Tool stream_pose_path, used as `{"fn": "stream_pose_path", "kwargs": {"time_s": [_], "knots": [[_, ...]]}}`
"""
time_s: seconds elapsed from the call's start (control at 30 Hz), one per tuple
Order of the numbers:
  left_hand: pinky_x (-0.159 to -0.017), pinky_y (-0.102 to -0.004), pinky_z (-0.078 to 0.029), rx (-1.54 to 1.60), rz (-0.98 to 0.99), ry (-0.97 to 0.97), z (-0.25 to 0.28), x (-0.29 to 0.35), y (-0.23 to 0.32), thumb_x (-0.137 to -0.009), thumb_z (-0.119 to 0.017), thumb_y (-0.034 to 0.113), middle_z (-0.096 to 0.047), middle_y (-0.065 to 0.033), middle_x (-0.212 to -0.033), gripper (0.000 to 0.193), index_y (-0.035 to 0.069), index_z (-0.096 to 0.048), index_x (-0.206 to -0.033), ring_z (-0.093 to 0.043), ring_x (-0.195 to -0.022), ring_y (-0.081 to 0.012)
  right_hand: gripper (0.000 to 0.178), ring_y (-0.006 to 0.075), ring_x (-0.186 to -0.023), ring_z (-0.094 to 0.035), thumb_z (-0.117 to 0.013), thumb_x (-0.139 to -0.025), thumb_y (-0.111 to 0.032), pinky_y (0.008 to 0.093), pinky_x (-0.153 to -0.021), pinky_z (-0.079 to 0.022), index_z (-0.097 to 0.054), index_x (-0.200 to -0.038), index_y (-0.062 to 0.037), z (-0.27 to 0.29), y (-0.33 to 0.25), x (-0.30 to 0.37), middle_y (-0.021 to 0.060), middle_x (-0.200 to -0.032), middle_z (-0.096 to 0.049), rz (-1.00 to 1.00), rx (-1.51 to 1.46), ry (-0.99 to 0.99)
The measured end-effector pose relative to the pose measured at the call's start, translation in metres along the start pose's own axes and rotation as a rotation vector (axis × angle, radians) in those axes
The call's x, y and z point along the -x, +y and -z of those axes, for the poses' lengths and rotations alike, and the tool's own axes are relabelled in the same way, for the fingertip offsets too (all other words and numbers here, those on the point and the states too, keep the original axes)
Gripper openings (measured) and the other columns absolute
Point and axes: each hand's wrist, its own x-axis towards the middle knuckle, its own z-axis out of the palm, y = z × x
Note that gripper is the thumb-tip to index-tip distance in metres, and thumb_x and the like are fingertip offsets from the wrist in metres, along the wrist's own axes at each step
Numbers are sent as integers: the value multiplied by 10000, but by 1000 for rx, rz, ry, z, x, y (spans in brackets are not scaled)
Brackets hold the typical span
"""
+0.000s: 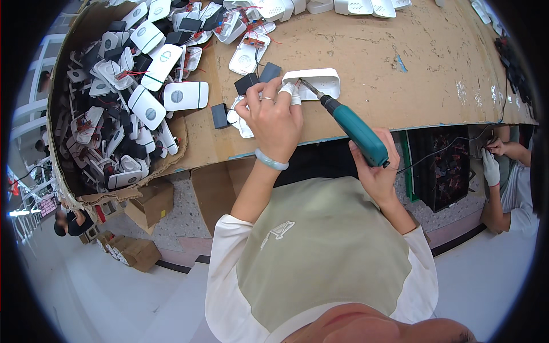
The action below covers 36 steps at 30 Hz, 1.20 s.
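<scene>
My right hand (378, 174) is wrapped round a teal corded electric screwdriver (355, 130). Its metal bit reaches into a white plastic shell (330, 83) tilted up on the cardboard-covered table. My left hand (275, 121), with white coverings on some fingertips, grips the left end of that shell with bent fingers; what lies under them is partly hidden. Black rectangular blocks (219, 116) lie beside the left hand, next to another white part (239, 119). Just beyond it, a white shell with a red circuit board (251, 52) trails thin wires.
A large cardboard box (186, 137) at left is heaped with white cases, black blocks and wired boards. White shells (360, 7) line the table's far edge. The screwdriver's cord (446, 150) runs right past a black crate (437, 197). A gloved co-worker's hand (490, 167) is at far right.
</scene>
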Motion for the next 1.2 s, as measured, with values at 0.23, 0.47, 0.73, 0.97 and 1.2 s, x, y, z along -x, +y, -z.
{"fn": "stream_pose_path", "kwargs": {"time_s": [0.23,0.47,0.73,0.97,1.2], "knots": [[-904,-425,-318,-5,4,-2,0,-1,1,-777,-771,141,-725,-10,-1077,145,84,-780,-910,-593,-1026,-249,233,289,-830,-622,-747,-805,40,334,-737,-503,-625,-1002,14,-1,-2,-2,145,-946,-607,16,6,2],[-897,-427,-315,-11,2,-6,-1,-1,0,-776,-775,145,-725,-10,-1070,142,86,-779,-905,-595,-1028,-245,240,284,-834,-630,-760,-811,29,332,-744,-508,-630,-1013,15,5,-1,0,148,-951,-616,-10,45,-38],[-909,-436,-316,-17,1,-5,0,-1,1,-770,-772,142,-725,-15,-1073,144,86,-779,-902,-596,-1035,-248,235,264,-875,-638,-792,-827,-18,320,-771,-509,-661,-1019,22,10,-6,6,140,-994,-643,-65,-40,38],[-920,-445,-320,-19,-3,-1,1,-2,2,-760,-771,145,-727,-31,-1075,142,77,-770,-885,-599,-1045,-253,208,193,-895,-625,-791,-862,-46,299,-786,-501,-676,-1020,28,24,-7,18,113,-1024,-647,-184,-113,71],[-908,-444,-343,-10,2,-35,0,-1,3,-768,-767,136,-735,-71,-1051,148,67,-754,-898,-615,-1021,-272,214,177,-884,-622,-791,-866,-48,292,-769,-500,-678,-1031,29,26,-8,23,106,-1037,-641,-192,-152,112]]}}
